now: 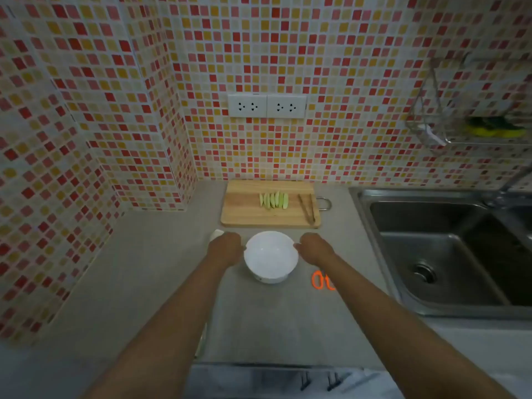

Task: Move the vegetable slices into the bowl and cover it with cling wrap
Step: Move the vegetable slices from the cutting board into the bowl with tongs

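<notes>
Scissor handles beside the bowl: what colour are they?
Bright orange scissor handles, seen in the head view.

Bowl (271, 256): white, smooth, glossy, plastic or ceramic unclear. Beyond it, cutting board (267, 217) of pale matt wood with visible grain. Table (161, 272) grey, matt. Right of bowl, sink (449, 254) of brushed metal, dull sheen

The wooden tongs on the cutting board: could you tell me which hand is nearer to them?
Right. The right hand sits at the bowl's right rim, just below the tongs; the left hand is at the bowl's left rim, farther away.
</notes>
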`<state>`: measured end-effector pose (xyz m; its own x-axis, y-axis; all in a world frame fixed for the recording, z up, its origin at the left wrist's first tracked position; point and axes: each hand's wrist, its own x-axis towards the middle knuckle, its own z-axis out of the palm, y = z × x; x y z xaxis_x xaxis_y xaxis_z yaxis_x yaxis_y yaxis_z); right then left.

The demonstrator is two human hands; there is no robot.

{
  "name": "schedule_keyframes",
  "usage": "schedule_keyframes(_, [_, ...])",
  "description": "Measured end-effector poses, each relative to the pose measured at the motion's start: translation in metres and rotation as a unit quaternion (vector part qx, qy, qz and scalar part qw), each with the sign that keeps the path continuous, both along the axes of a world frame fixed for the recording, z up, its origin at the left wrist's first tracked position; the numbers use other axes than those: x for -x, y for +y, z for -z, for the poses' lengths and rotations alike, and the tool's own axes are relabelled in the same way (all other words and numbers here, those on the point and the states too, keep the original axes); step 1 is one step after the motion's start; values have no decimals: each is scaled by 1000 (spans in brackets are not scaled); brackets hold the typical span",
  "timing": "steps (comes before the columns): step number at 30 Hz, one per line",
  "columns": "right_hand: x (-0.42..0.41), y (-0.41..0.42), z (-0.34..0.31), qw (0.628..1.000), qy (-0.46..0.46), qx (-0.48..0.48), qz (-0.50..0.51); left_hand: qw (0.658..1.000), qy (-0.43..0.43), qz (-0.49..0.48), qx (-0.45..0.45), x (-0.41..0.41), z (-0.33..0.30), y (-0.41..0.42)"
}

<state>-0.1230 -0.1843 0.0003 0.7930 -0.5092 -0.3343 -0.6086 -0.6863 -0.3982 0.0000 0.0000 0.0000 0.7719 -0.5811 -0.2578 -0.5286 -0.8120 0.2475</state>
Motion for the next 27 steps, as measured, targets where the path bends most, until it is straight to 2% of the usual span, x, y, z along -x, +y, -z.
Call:
schedule_keyframes(1, [1, 3, 6, 1000, 11, 0, 11, 1000, 23, -9, -11, 4, 6, 2])
schedule_keyframes(3, [6, 9, 15, 999, -5, -11, 42, 997, 70, -38, 24, 15, 13, 7])
schedule_keyframes(6, [11, 16, 25, 995, -11, -58, 75, 984, 121, -76, 110, 25, 21, 7])
schedule_keyframes(10, [9, 15, 34, 975, -70, -152, 144, 971, 139, -111, 159, 28, 26, 3])
schedule_keyframes(13, [5, 13, 34, 963, -89, -186, 173, 964, 145, -126, 183, 23, 26, -4])
schedule_keyframes(27, [-39, -9, 27, 947, -109, -190, 234, 944, 187, -141, 234, -32, 32, -36])
